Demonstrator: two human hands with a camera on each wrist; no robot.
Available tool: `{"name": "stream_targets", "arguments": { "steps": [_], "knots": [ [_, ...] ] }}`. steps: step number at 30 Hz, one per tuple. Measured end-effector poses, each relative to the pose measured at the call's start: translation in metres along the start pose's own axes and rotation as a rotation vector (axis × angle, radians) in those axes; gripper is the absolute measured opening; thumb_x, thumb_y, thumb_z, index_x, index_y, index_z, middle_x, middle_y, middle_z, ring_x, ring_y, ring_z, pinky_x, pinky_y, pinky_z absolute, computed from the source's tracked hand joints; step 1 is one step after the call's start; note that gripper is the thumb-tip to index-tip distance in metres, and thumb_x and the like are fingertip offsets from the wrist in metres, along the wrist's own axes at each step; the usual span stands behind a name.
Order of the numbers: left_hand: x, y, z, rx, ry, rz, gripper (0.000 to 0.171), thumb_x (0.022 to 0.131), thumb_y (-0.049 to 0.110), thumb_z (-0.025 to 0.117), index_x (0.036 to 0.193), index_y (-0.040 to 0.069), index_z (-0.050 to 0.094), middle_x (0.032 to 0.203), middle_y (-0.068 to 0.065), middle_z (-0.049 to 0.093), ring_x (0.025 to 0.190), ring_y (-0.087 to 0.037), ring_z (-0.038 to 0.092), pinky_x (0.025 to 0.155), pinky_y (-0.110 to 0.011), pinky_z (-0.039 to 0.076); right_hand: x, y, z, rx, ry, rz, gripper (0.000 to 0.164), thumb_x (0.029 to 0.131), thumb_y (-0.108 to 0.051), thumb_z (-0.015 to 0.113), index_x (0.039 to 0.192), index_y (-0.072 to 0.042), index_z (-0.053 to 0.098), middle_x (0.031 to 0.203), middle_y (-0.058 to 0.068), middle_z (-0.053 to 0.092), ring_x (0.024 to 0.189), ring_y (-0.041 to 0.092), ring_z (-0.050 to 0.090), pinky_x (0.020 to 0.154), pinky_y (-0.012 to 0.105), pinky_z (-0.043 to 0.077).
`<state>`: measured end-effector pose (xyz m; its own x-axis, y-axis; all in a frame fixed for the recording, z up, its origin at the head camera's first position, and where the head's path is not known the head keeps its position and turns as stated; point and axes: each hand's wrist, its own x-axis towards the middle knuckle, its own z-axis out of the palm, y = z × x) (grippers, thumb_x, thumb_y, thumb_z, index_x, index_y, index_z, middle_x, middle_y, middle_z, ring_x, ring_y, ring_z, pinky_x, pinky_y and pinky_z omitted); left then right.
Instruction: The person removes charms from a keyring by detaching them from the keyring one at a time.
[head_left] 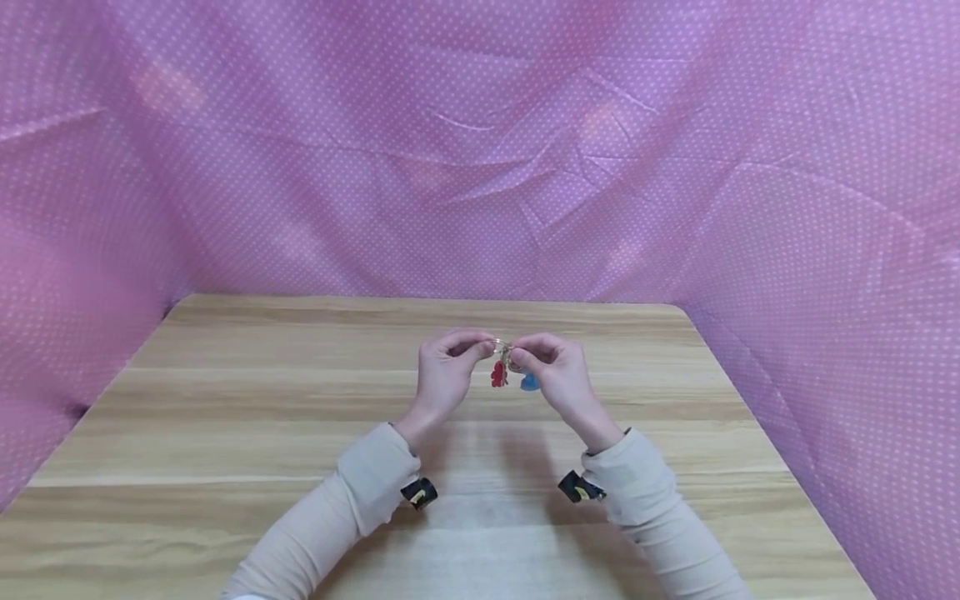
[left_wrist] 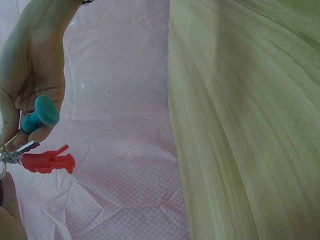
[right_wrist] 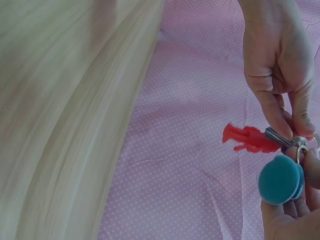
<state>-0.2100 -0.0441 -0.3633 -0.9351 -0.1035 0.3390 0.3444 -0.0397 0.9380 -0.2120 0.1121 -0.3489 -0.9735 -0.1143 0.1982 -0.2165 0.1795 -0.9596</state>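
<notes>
Left hand (head_left: 442,373) + right hand (head_left: 561,371) pinch metal rings (head_left: 501,342) | slack pinch could drop red charm (head_left: 498,374) onto bench (head_left: 262,400)

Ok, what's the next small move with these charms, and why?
Perhaps brace the left hand and ease the right hand slightly aside, for a clearer look: both pinch close together, partly covering the metal rings above the red charm.

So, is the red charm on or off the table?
Off: in both wrist views, the red charm hangs clear of the table.
</notes>
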Motion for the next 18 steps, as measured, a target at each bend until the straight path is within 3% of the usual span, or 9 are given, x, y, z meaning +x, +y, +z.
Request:
{"name": "stream_targets", "arguments": {
  "steps": [7, 9, 14, 18],
  "knots": [
    [0.001, -0.001, 0.001, -0.038, -0.035, -0.076, 0.016, 0.079, 0.005, 0.068, 0.093, -0.003, 0.068, 0.090, -0.009, 0.069, 0.079, -0.010, 0.066, 0.077, -0.025, 0.055, 0.003, 0.001, -0.004, -0.064, -0.047, 0.045, 0.020, 0.085, -0.008, 0.064, 0.102, 0.002, 0.065, 0.087, 0.010, 0.070, 0.071, 0.006, 0.064, 0.065, 0.025, 0.055],
    [0.001, -0.002, 0.000, -0.010, -0.060, -0.088, 0.019, 0.080, 0.005, 0.068, 0.099, 0.000, 0.068, 0.090, -0.010, 0.068, 0.080, -0.011, 0.066, 0.073, -0.022, 0.055, 0.004, 0.003, -0.006, -0.095, -0.078, 0.064, 0.020, 0.086, -0.010, 0.063, 0.101, 0.002, 0.065, 0.089, 0.011, 0.070, 0.072, 0.007, 0.064, 0.067, 0.026, 0.055],
    [0.001, -0.006, -0.002, 0.150, -0.167, -0.026, 0.026, 0.084, 0.006, 0.064, 0.110, 0.008, 0.066, 0.097, -0.009, 0.063, 0.088, -0.016, 0.063, 0.075, -0.019, 0.054, 0.005, 0.008, -0.009, -0.111, -0.133, 0.119, 0.021, 0.089, -0.012, 0.059, 0.102, 0.004, 0.062, 0.091, 0.015, 0.069, 0.074, 0.011, 0.065, 0.062, 0.026, 0.056],
    [0.002, -0.008, -0.004, 0.237, -0.220, 0.033, 0.020, 0.084, 0.008, 0.064, 0.104, 0.005, 0.068, 0.100, -0.006, 0.062, 0.089, -0.018, 0.063, 0.080, -0.022, 0.054, 0.004, 0.010, -0.011, -0.117, -0.140, 0.139, 0.022, 0.090, -0.014, 0.058, 0.103, 0.003, 0.062, 0.093, 0.015, 0.068, 0.075, 0.011, 0.065, 0.060, 0.026, 0.056]
  ]
}}
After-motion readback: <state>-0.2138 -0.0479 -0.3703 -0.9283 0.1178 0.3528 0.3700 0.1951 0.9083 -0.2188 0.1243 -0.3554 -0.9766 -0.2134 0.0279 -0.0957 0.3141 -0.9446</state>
